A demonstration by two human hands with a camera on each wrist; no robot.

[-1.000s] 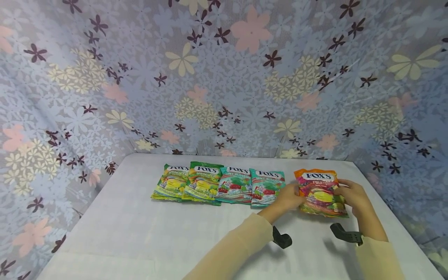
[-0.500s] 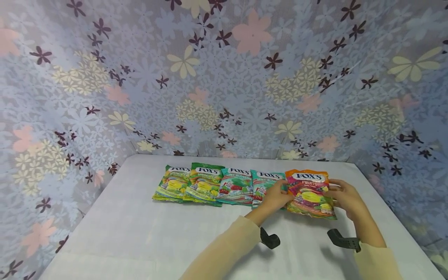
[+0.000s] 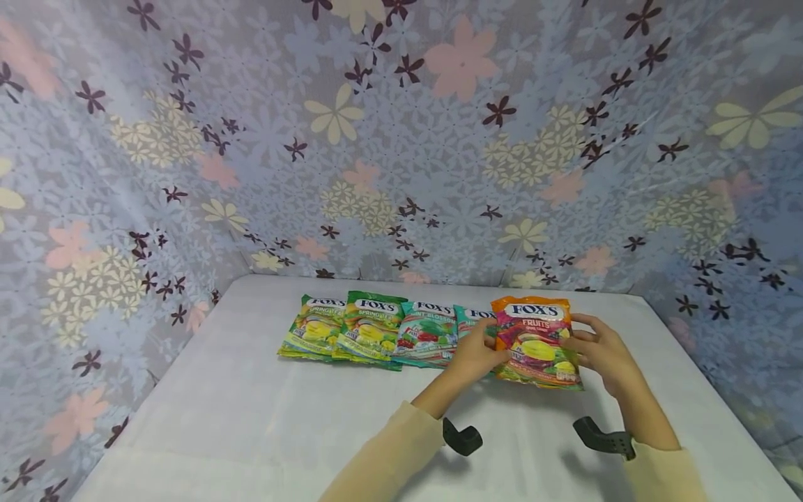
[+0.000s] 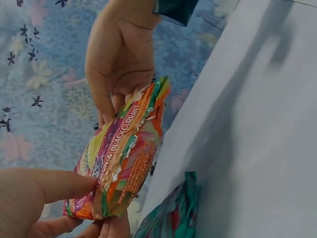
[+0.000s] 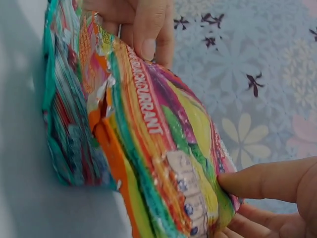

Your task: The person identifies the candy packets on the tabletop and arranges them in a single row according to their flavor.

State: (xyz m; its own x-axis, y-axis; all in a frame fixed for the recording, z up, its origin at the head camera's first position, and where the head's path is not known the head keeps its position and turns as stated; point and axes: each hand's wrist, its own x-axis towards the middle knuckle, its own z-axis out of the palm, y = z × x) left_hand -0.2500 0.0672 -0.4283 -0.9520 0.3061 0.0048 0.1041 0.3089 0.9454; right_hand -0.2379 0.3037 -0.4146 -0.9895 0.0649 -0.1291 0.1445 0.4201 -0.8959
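Observation:
An orange and purple Fox's Fruits candy bag (image 3: 536,341) is held by its two sides, above the table in the wrist views. My left hand (image 3: 472,354) pinches its left edge, thumb in front and fingers behind. At the right edge my right hand (image 3: 601,348) grips it the same way, its thumb (image 5: 267,181) pressed on the front. Behind and left of this bag, a teal Mint Blossom candy bag (image 3: 467,324) is partly hidden by it and by my left hand. Another teal candy bag (image 3: 428,335) lies beside that one.
Two green Spring Tea candy bags (image 3: 370,328) continue the overlapping row to the left. All lie on a white-covered table (image 3: 251,418), with a flowered cloth (image 3: 389,139) hanging behind and at the sides. Each wrist wears a black strap mount (image 3: 463,438).
Both hands have carried the orange Fruits candy bag leftward, and it now overlaps the rightmost teal bag in the head view. The other bags have stayed in place.

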